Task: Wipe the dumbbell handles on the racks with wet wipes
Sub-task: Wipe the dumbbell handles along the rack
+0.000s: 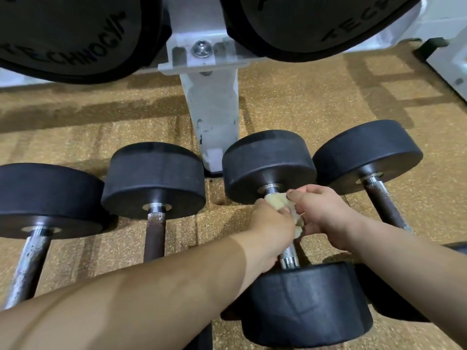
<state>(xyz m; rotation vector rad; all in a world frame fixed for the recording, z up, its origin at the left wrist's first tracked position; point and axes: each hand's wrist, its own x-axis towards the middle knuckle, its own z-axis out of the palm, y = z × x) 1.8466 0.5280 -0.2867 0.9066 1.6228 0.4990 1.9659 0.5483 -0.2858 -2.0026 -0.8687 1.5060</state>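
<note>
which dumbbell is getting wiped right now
The third dumbbell from the left: the left hand and right hand hold the wipe around its handle. The other three lie untouched.

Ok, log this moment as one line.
step: wiping handle | left hand: grips wipe round handle | right hand: pinches wipe | dumbbell: third from left
</note>
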